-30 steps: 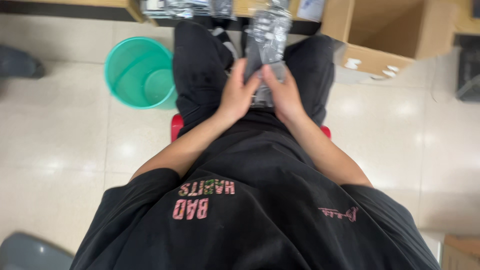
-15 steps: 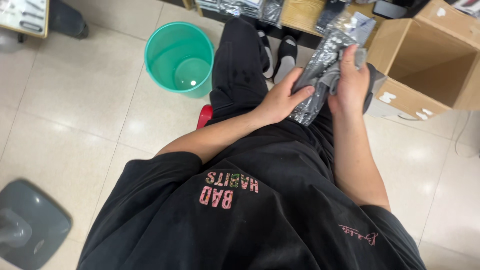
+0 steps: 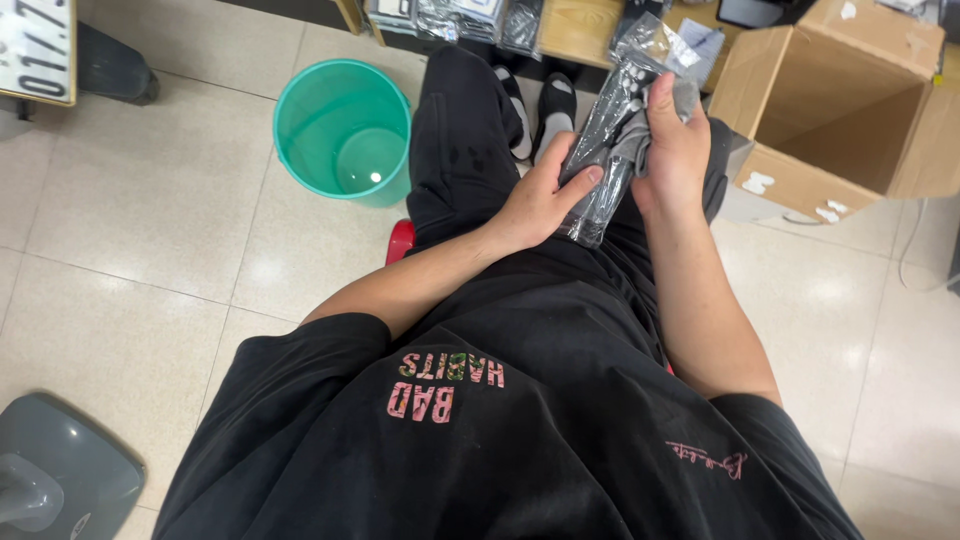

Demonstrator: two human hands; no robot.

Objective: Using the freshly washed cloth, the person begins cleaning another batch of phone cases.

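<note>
While you sit w/ the dark plastic-wrapped packet [image 3: 612,140] over your lap, your left hand [image 3: 535,205] pinches its lower end, fingers closed on it, and your right hand [image 3: 678,150] is clamped round the upper part. Keep both grips firm and the wrap flat, no twisting. Cardboard box [image 3: 830,110] sits open just to your right, green bucket [image 3: 345,130] on the floor to your left.

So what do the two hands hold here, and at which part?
Both hold one clear plastic packet of dark fabric. The left hand grips its lower end; the right hand grips its upper middle.
</note>
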